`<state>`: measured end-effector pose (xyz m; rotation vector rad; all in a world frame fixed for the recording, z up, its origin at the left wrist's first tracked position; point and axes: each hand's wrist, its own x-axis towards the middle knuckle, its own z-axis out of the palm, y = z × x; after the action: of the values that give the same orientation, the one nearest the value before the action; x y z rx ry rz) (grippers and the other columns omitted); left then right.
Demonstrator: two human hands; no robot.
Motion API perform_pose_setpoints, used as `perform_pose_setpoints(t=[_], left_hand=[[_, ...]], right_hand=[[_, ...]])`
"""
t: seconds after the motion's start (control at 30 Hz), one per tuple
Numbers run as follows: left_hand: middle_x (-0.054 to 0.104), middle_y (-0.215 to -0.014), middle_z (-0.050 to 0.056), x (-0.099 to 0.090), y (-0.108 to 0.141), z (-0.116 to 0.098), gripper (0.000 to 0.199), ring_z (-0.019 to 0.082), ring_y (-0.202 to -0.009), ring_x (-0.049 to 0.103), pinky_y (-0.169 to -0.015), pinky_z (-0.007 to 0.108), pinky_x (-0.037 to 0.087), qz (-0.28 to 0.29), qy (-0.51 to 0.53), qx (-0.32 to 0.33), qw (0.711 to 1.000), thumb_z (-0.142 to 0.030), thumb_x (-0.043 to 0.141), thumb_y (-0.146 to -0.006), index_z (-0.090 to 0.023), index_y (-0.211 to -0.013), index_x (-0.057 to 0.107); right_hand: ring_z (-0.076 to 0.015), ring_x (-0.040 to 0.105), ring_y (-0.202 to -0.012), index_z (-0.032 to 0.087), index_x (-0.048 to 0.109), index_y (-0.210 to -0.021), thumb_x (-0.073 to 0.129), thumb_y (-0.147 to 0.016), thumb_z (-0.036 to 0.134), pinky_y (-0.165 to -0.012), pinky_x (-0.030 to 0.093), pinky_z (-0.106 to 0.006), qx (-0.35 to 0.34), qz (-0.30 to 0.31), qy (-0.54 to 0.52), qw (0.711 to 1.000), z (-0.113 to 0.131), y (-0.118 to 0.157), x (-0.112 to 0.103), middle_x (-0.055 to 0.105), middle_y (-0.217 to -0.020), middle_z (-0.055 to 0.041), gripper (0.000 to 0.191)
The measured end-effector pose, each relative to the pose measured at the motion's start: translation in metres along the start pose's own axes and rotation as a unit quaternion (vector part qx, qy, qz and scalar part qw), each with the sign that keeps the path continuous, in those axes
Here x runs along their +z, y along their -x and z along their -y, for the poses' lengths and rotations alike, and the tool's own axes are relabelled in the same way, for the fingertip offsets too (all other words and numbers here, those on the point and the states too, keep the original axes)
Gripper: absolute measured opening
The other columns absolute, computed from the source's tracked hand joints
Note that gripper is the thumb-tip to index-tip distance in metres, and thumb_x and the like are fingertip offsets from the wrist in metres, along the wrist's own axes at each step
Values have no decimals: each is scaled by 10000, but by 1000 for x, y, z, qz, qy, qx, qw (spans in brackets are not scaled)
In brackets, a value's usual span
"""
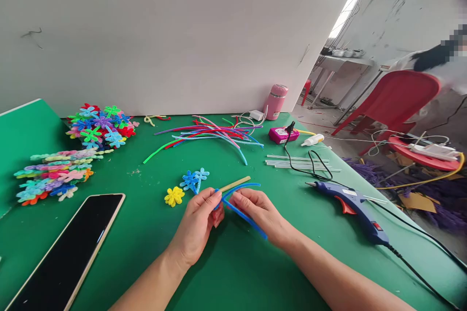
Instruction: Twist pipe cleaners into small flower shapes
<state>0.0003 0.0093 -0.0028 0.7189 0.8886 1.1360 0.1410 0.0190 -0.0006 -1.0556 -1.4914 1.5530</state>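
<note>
- what's in hand, and where?
- a blue pipe cleaner [251,226], looped about a pale stick [235,184] above the middle of the green bench [146,233]. the left hand [199,218] grips stick and loop together; the right hand [264,216] pinches the blue between thumb and fingertips, beside the loop.
- how far along?
- partway, it seems: the loop is formed, two ends jut out loose. a yellow flower [174,196] and two blue flowers [189,181], just beyond the left hand, look already shaped. toward the far edge, loose pipe cleaners [215,133] appear unworked; by the far left corner, a flower heap [98,126] and flower rows [58,175] look finished.
- any containers?
- a pink flask [276,102] stands capped near the far right corner, contents hidden. a white bottle [313,140] lies by the right edge; what it holds can't be told.
</note>
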Motion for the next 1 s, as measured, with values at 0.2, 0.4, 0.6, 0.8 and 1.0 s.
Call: perform_pose_setpoints(t=[0.2,0.4,0.6,0.8,1.0], left_hand=[[383,-474,-72,0,-2,-1,230,59,-469,359,-466,179,321,-31,81,-12,996,-212,642,-667,-161,-554,447],[391,-485,-74,0,-1,0,245,54,-451,360,-455,182,327,-41,37,-22,998,-266,680,-627,-167,-550,469],[364,-464,-76,1,0,1,272,56,-443,312,-438,189,292,-2,-37,-13,999,-352,658,-640,-163,-548,486],[355,-471,-73,-1,-1,3,289,64,-463,295,-440,191,266,15,-64,-4,998,-355,616,-690,-168,-548,447],[366,-475,-64,-1,0,3,295,76,-470,318,-456,205,272,18,-114,7,993,-374,583,-715,-173,-551,444]], right_hand=[[-73,353,-498,152,505,-713,503,-793,343,-445,307,-198,-140,-65,185,971,-4,2,-1,429,-587,23,207],[-100,472,-554,169,546,-879,494,-813,244,-512,372,-218,-343,-110,408,839,-2,6,-4,553,-687,-25,113],[-151,515,-680,191,592,-947,487,-828,288,-596,349,-269,-351,-114,508,778,3,6,-7,599,-729,-44,186],[-154,474,-669,179,599,-795,450,-851,297,-592,313,-277,-317,-98,521,787,3,5,-6,587,-708,-41,198],[-143,463,-638,171,565,-750,400,-868,288,-604,358,-261,-290,-65,447,844,1,3,-4,535,-654,-31,234]])
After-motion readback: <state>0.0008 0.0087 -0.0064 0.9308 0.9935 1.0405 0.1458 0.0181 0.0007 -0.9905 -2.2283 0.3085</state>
